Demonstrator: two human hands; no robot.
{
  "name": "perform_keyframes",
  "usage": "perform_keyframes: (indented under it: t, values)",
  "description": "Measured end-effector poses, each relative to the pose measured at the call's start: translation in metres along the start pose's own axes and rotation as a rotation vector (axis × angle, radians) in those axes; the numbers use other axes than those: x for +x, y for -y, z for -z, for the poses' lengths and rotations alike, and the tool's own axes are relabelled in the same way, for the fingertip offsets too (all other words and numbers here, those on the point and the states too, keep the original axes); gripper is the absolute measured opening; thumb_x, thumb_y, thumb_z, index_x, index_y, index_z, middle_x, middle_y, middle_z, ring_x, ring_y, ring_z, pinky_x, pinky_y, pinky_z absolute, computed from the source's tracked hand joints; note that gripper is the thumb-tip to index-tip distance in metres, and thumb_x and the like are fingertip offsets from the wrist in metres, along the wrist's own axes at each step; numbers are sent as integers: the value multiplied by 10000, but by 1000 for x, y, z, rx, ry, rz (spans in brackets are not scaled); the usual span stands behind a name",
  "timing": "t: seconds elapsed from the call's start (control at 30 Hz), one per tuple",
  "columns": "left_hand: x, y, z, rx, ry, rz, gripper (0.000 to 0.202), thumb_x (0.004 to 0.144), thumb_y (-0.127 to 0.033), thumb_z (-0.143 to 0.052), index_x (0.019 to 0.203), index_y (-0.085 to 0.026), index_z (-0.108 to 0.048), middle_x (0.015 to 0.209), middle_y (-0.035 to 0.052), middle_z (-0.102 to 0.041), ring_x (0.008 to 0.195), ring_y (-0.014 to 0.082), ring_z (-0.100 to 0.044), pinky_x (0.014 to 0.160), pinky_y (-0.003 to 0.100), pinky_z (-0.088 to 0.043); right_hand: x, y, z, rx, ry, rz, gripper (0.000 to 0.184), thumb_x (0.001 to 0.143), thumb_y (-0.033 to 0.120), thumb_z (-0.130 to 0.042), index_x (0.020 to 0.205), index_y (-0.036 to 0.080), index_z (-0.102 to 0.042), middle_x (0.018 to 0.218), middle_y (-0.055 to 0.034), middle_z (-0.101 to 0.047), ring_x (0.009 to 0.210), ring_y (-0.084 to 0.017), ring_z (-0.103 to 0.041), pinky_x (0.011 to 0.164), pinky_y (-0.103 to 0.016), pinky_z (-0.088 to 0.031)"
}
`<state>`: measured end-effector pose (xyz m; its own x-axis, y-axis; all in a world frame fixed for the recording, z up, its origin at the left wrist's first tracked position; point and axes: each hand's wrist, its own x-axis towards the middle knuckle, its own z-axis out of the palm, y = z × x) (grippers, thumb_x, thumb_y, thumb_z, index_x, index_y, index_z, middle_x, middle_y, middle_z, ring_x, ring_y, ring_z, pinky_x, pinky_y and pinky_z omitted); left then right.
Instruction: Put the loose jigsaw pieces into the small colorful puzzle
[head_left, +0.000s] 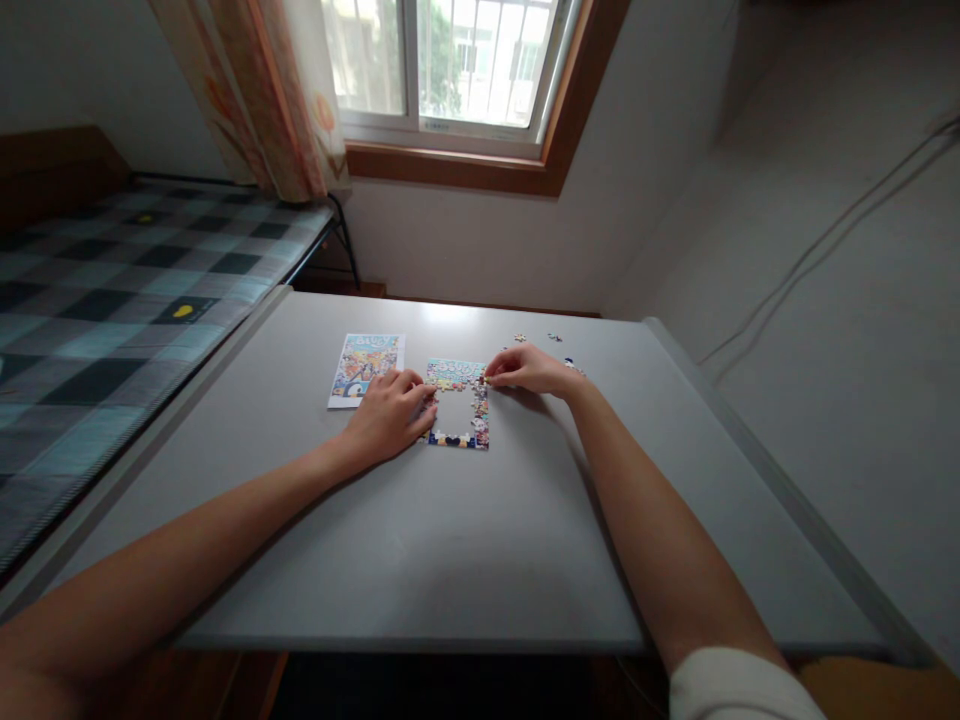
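A small jigsaw puzzle (459,404) lies on the grey table (450,540); its border is joined and its middle is bare. My left hand (388,415) rests on the puzzle's left edge with fingers curled down onto it. My right hand (525,369) is at the upper right corner, fingertips pinched on a small piece against the border. A printed reference picture (365,369) lies flat just left of the puzzle.
A few loose puzzle pieces (553,338) lie beyond my right hand. A bed with a checked cover (112,300) stands along the table's left side. A window with a curtain (450,70) is on the far wall.
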<state>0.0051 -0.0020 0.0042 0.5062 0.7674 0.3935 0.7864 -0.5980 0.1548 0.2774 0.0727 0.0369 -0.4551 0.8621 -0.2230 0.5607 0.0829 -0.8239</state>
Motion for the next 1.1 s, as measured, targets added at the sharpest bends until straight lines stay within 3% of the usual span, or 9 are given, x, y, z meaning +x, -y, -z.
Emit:
perform_keyframes:
  t: [0.27,0.47,0.67,0.83,1.1]
  values:
    - [-1,1,-1,-10,-4,2,248,923,-338,-536,1091,-212,-667,1065,82,-618,988,257,-530,879,417,-413,-8,7,9,-10,-60,12,220,739,350,-732,871,174,-739,778,-49,-696,686,-129,-577,584,-252,-435]
    - [-2,2,-3,16,-13,-10,249,931,-340,-519,1090,-215,-664,1058,78,-623,971,245,-531,864,403,-418,-21,3,36,21,-336,-5,235,742,333,-716,905,164,-726,877,-95,-717,769,-175,-618,617,-284,-459]
    - [-2,2,-2,5,0,-4,269,932,-345,-515,1099,-199,-668,1062,89,-624,988,258,-525,876,423,-421,-34,-8,57,7,-551,-104,243,706,304,-738,875,129,-722,845,-121,-714,730,-170,-597,580,-278,-433]
    - [-2,3,-2,-8,3,-1,260,926,-343,-524,1102,-217,-668,1061,82,-617,980,256,-524,874,416,-419,-35,-21,64,16,-588,-174,276,668,310,-772,855,113,-722,834,-125,-725,677,-155,-586,554,-259,-410]
    - [-2,3,-2,9,-3,-1,250,922,-337,-535,1097,-213,-664,1059,78,-624,984,255,-532,869,407,-419,-30,-32,62,-41,-605,-283,149,671,164,-752,804,100,-730,773,-109,-730,613,-133,-584,550,-236,-400]
